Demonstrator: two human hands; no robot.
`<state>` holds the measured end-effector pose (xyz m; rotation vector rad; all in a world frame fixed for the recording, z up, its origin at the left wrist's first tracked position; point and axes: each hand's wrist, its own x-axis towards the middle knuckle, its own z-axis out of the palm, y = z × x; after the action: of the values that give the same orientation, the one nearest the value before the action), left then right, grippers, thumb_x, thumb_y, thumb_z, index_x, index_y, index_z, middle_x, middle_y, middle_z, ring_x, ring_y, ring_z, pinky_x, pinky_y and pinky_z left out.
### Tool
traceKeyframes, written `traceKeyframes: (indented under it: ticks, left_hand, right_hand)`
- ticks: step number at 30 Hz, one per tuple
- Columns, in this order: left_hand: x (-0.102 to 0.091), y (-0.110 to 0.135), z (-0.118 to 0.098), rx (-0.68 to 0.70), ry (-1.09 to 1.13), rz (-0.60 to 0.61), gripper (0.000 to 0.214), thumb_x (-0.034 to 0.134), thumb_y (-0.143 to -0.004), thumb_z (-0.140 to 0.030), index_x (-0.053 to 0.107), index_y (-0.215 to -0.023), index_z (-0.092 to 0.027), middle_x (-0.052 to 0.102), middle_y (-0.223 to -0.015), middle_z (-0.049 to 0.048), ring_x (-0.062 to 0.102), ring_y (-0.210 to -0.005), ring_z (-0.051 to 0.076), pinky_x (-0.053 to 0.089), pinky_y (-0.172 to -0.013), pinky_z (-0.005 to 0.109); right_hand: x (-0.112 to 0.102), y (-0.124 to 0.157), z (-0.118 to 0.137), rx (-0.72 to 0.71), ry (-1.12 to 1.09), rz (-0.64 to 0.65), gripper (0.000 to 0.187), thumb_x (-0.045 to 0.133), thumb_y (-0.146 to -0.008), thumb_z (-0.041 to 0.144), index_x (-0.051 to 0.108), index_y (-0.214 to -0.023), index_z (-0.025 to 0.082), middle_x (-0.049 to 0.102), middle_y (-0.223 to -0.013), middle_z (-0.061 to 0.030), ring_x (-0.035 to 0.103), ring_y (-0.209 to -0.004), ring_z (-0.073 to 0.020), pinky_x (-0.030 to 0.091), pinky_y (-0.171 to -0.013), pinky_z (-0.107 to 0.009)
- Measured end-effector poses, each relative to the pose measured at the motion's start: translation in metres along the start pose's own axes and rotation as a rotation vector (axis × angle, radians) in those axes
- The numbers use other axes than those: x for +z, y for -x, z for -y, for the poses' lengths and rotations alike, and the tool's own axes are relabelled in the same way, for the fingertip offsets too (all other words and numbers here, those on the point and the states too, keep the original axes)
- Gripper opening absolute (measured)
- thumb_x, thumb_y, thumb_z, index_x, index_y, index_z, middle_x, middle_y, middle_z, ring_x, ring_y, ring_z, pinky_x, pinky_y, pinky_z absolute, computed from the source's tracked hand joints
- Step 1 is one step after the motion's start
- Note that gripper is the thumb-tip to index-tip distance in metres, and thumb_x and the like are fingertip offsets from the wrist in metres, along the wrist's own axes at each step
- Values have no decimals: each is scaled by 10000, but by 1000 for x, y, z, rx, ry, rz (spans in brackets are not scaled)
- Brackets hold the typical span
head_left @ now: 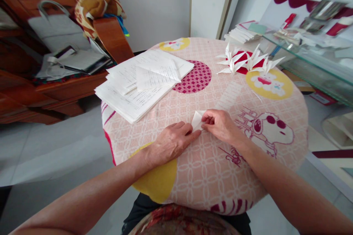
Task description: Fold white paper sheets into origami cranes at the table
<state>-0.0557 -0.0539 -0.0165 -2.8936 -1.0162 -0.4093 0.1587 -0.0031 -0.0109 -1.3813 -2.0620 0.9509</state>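
Note:
A small piece of folded white paper [197,120] lies on the round table's cloth, between my two hands. My left hand [176,137] rests on the cloth with bent fingers, its fingertips and thumb holding the paper's left and lower edges. From the right, my right hand [217,125] pinches the paper's right side between thumb and fingers, which cover part of it. Several white folded paper cranes [233,62] stand at the table's back right.
A stack of printed sheets [132,106] lies at the left, with a creased sheet [157,75] on top. The patterned tablecloth [198,169] covers the table. A glass shelf [311,69] with clutter stands at right, and a wooden bench [68,90] at left holds a grey bag [59,31].

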Motion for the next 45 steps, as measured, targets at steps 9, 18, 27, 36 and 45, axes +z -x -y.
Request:
traceKeyframes:
  ticks: [9, 18, 27, 36, 45]
  left_hand:
    - [-13, 10, 3, 34, 121, 32, 282, 406, -1017, -160, 629, -1188, -144, 665, -1039, 100, 632, -912, 185, 567, -810, 324]
    - [-16, 21, 8, 68, 205, -22, 297, 394, -1025, -155, 660, -1154, -129, 676, -1167, 122, 660, -1058, 200, 579, -908, 335]
    - [-11, 26, 10, 94, 252, -103, 293, 443, -999, -142, 671, -1185, -134, 680, -1219, 145, 660, -1126, 236, 577, -964, 397]
    - [-20, 14, 20, -105, 565, -96, 192, 534, -974, -210, 716, -965, -151, 725, -1038, 92, 694, -930, 167, 573, -800, 277]
    - [-2, -60, 54, -350, 582, 10, 391, 688, -815, -257, 682, -1195, -167, 710, -905, 42, 640, -775, 149, 504, -737, 268]
  right_hand:
    - [-2, 4, 5, -6, 27, 6, 135, 698, -692, 90, 646, -778, 180, 612, -693, 17, 572, -647, -136, 421, -615, -255]
    - [0, 3, 6, 7, 63, -9, 188, 615, -665, 19, 646, -772, 170, 627, -686, 10, 579, -638, -135, 412, -609, -249]
    - [-5, 0, 1, 26, -9, -24, 244, 537, -613, -12, 669, -721, 163, 620, -605, 22, 568, -569, -128, 395, -559, -237]
    - [-12, 4, -4, 69, -21, -76, 192, 558, -616, 28, 669, -690, 167, 630, -602, 14, 576, -567, -137, 396, -547, -243]
    - [-8, 5, -7, 89, -39, -106, 71, 703, -674, 142, 657, -716, 177, 648, -633, 3, 598, -597, -152, 419, -575, -260]
